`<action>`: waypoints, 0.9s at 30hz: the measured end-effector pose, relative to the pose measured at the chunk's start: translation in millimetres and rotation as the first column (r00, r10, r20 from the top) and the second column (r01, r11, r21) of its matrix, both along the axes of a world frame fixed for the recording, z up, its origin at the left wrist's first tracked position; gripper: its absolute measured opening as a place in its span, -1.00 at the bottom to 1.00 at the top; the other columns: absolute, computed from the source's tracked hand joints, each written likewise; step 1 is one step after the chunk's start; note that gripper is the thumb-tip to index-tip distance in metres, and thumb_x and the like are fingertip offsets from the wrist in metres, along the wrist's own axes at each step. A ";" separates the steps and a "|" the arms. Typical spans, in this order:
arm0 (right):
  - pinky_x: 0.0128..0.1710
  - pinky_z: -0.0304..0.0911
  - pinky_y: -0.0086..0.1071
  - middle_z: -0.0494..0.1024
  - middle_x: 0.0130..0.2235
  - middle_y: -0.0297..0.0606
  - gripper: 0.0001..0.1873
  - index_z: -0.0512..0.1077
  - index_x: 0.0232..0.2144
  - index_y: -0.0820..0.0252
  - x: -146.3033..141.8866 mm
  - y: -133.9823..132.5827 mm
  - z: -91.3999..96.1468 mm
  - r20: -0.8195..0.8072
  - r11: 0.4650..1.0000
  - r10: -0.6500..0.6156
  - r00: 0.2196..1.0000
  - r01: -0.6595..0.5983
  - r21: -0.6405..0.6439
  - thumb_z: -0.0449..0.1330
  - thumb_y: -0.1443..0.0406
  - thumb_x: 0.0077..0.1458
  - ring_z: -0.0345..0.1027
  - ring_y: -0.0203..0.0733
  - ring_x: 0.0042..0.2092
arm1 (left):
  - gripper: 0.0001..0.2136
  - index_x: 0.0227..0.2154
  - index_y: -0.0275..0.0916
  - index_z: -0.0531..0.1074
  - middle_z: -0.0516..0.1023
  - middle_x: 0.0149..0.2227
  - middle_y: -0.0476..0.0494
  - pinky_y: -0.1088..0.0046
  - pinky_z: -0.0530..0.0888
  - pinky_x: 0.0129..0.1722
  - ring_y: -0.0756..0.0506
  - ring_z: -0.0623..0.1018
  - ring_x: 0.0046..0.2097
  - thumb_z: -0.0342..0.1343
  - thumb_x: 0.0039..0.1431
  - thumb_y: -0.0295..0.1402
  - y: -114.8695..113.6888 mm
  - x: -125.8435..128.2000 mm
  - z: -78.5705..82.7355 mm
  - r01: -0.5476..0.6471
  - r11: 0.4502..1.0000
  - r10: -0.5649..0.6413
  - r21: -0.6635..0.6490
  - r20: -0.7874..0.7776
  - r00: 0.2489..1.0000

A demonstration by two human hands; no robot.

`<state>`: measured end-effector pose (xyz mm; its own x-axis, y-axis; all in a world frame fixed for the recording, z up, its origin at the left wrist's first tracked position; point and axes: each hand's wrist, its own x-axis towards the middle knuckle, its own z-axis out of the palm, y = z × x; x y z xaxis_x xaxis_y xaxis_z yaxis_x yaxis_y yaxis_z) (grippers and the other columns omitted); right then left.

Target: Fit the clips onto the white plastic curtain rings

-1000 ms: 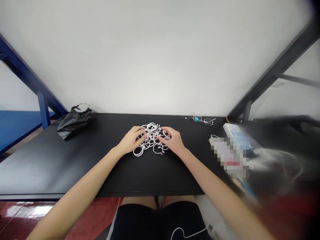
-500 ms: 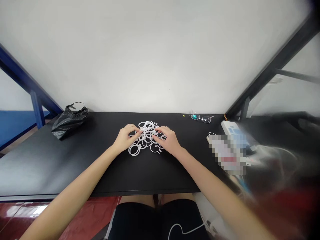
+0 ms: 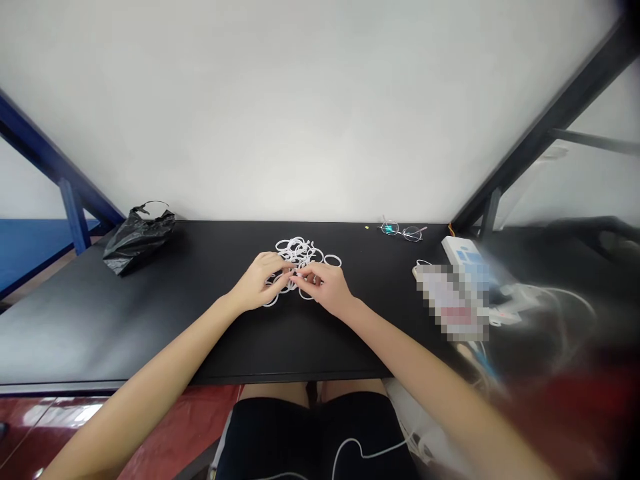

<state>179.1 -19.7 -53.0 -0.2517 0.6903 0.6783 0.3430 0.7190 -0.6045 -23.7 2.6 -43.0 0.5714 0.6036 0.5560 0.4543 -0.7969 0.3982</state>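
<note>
We see the left hand (image 3: 259, 279) and right hand (image 3: 331, 285), thumbs and forefingers nearly pinched, among white rings (image 3: 300, 249) heaped on the table (image 3: 300, 347); whether any is gripped, we cannot tell. Rightward, a white box (image 3: 460, 251) bears blurred blue markings.

- The left hand (image 3: 264, 283) and right hand (image 3: 326, 287) have their fingertips close together over a pile of white rings (image 3: 299, 248); whether they pinch one is too small to tell.
- Rings show just beyond the fingers and below them, on the black table (image 3: 300, 340).
- Well left of the fingers: a black bag (image 3: 140, 240).
- Beyond the fingers, rightward: glasses (image 3: 412, 233).
</note>
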 end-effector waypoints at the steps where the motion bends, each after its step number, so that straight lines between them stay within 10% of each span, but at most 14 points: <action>1: -0.50 0.27 -0.48 0.55 -0.48 -0.35 -0.82 0.49 -0.42 0.17 0.0 -1.1 1.6 -0.015 1.000 -0.022 1.000 0.022 0.002 0.25 0.20 0.15 0.31 -0.38 -0.53 | -0.77 -0.12 -0.24 0.46 0.60 -0.22 -0.18 0.21 0.34 0.05 -0.14 0.51 -0.13 -0.01 0.31 -0.27 -1.2 -0.3 0.8 0.020 1.000 -0.020 -0.013 -0.013 1.000; 11: -0.48 0.32 -0.48 0.58 -0.51 -0.35 -0.75 0.49 -0.49 0.16 -1.2 -7.5 7.5 -0.032 0.999 -0.029 0.999 0.028 -0.023 0.20 0.19 0.19 0.39 -0.36 -0.53 | -0.74 -0.05 -0.24 0.34 0.55 -0.13 -0.20 0.18 0.30 0.09 -0.15 0.51 -0.11 -0.04 0.32 -0.23 -7.2 11.5 2.1 0.052 0.999 -0.052 -0.009 -0.129 0.990; 17: -0.44 0.40 -0.47 0.61 -0.48 -0.34 -0.81 0.55 -0.41 0.16 -8.6 -15.2 11.1 -0.165 0.987 0.047 0.985 -0.071 -0.146 0.22 0.20 0.17 0.49 -0.30 -0.49 | -0.76 -0.34 -0.21 0.26 0.43 -0.38 -0.12 0.21 0.37 -0.12 -0.13 0.39 -0.32 -0.11 0.28 -0.14 -5.3 9.0 2.7 0.016 1.000 -0.013 0.020 -0.119 0.993; 27: -0.24 0.48 -0.37 0.65 -0.29 -0.23 -0.80 0.54 -0.22 0.15 -21.1 -22.9 4.1 -0.150 0.998 0.012 0.989 -0.022 -0.063 0.12 0.25 0.25 0.56 -0.23 -0.32 | -0.69 -0.42 -0.21 0.27 0.40 -0.46 -0.06 0.35 0.34 -0.32 -0.07 0.38 -0.41 -0.29 0.35 -0.26 -17.2 17.5 2.6 0.031 0.968 0.023 -0.248 0.212 0.977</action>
<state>158.1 -42.6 -48.9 -0.1630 0.7304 0.6633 0.2333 0.6818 -0.6934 -6.1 -14.5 -40.4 0.4593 0.7362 0.4970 0.3354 -0.6618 0.6704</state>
